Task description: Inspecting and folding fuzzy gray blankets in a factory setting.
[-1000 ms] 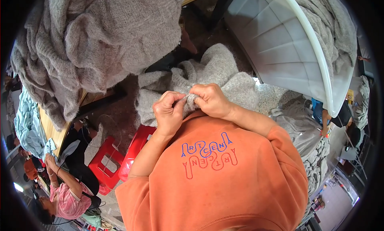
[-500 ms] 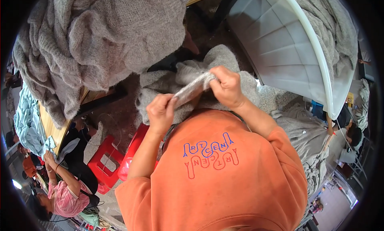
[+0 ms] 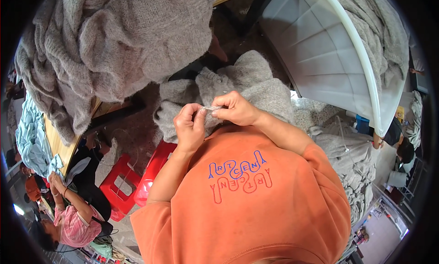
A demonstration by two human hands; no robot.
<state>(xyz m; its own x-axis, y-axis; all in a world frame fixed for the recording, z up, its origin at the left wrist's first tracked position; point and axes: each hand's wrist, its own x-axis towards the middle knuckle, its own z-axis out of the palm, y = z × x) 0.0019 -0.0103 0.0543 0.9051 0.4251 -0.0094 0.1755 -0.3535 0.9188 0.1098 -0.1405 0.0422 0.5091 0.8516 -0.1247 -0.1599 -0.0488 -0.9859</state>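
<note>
A fuzzy grey-brown knitted garment (image 3: 270,97) lies bunched over my lap, its folds spreading to both sides. Close together above its near part, both hands pinch a small bit of the grey knit edge. My left hand (image 3: 190,124) is closed with thumb and forefinger on it, and my right hand (image 3: 235,109) grips the same bit from the other side. Only a short light strip of knit shows between the fingertips; the rest of the held part is hidden by the fingers.
A large heap of grey-brown knitwear (image 3: 123,44) covers a wooden table (image 3: 68,149) at the upper left. A white plastic bin (image 3: 320,44) stands at the upper right with knitwear beyond it. Red plastic stools (image 3: 120,184) are at my left, near a person in pink (image 3: 80,227) handling pale blue cloth.
The stretched knit edge between my hands has been drawn in to a short bit. My right hand has come down and left, nearer to my left hand.
</note>
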